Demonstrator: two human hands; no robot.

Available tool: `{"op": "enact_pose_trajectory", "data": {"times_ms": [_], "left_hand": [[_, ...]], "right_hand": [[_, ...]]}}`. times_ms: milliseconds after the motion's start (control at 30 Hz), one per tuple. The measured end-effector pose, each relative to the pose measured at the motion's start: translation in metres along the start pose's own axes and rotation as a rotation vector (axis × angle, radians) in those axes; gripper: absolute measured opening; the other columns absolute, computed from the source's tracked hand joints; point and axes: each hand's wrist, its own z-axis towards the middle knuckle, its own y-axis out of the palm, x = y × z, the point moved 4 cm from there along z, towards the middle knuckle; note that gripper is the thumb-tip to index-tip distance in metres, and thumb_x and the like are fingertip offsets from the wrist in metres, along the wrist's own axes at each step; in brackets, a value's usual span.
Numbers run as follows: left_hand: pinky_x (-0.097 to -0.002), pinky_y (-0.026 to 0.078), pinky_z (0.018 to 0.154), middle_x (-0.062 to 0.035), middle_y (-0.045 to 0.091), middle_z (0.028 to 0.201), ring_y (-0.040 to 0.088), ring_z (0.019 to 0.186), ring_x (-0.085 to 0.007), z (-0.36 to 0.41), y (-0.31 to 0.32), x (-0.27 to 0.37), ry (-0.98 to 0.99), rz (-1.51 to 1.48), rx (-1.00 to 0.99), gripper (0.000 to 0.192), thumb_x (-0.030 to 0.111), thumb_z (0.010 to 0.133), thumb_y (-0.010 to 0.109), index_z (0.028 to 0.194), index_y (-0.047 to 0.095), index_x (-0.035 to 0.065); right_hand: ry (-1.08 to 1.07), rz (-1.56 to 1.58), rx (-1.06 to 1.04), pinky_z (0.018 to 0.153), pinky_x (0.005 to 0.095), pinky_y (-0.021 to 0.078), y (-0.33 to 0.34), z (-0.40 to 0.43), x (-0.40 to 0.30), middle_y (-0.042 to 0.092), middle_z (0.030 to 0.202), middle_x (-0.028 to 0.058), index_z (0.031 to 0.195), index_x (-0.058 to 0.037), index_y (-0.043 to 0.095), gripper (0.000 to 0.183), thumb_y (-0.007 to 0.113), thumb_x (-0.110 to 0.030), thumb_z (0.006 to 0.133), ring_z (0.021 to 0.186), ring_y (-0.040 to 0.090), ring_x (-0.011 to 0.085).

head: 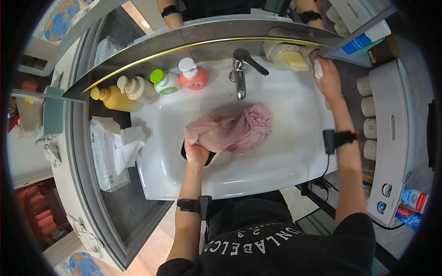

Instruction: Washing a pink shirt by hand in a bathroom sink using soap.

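Observation:
A wet, bunched pink cloth (228,132) lies in the white washbasin (165,186), below the chrome faucet (240,74). My left hand (197,155) grips the cloth's lower left end, over a dark object with a pale rim (211,158) that is mostly covered. At the basin's back right corner my right hand (326,77) holds a white bar (318,69), apparently soap. Just left of that hand, a yellow soap bar (295,59) sits in a pale soap holder (276,51). Cloudy water stands in the basin around the cloth.
Pump bottles line the back left: a yellow one (117,98), a cream one (140,89), a white one with a green top (167,82) and a pink one (194,78). A tissue pack (107,162) lies left. Paper rolls (369,129) stand beside a white cabinet (392,145) at right.

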Motion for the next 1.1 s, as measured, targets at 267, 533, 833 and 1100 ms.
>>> {"op": "enact_pose_trajectory", "data": {"times_ms": [267, 533, 833, 1100], "left_hand": [[-0.0412, 0.025, 0.101, -0.0107, 0.031, 0.134, 0.029, 0.123, -0.0263, -0.014, 0.018, -0.014, -0.248, -0.265, -0.052, 0.064, 0.049, 0.084, 0.037, 0.13, 0.028, 0.0056], [-0.0403, 0.023, 0.102, -0.0088, 0.027, 0.136, 0.029, 0.124, -0.026, -0.023, -0.01, -0.056, -0.03, -0.379, -0.183, 0.066, 0.055, 0.085, 0.029, 0.134, 0.024, 0.0102], [-0.0401, 0.028, 0.099, -0.0083, 0.038, 0.128, 0.036, 0.118, -0.0251, -0.028, -0.009, -0.033, -0.2, -0.299, 0.048, 0.058, 0.052, 0.086, 0.033, 0.129, 0.033, 0.0131], [-0.0399, 0.037, 0.09, -0.007, 0.051, 0.113, 0.046, 0.106, -0.0236, -0.033, -0.01, -0.04, -0.302, -0.199, 0.268, 0.041, 0.043, 0.088, 0.034, 0.108, 0.049, 0.0101]], "right_hand": [[0.304, 0.806, -0.107, 0.086, 0.0381, 0.0389, 0.077, -0.068, -0.208, 0.046, 0.111, 0.0187, 0.121, -0.0038, 0.037, 0.053, 0.054, -0.007, 0.071, 0.103, 0.046, 0.0337], [0.041, 0.78, -0.258, 0.081, 0.0415, 0.0375, 0.087, -0.111, -0.337, 0.047, 0.097, 0.0177, 0.123, -0.0059, 0.039, 0.071, 0.068, -0.036, 0.065, 0.092, 0.047, 0.034], [0.08, 0.611, -0.22, 0.076, 0.0424, 0.0385, 0.106, -0.1, -0.332, 0.047, 0.096, 0.0164, 0.109, 0.0022, 0.047, 0.058, 0.063, -0.034, 0.068, 0.089, 0.046, 0.034], [0.471, 0.704, -0.289, 0.08, 0.0389, 0.039, 0.183, -0.123, -0.305, 0.045, 0.101, 0.016, 0.11, -0.0027, 0.046, 0.057, 0.066, -0.031, 0.065, 0.096, 0.044, 0.0332]]}}
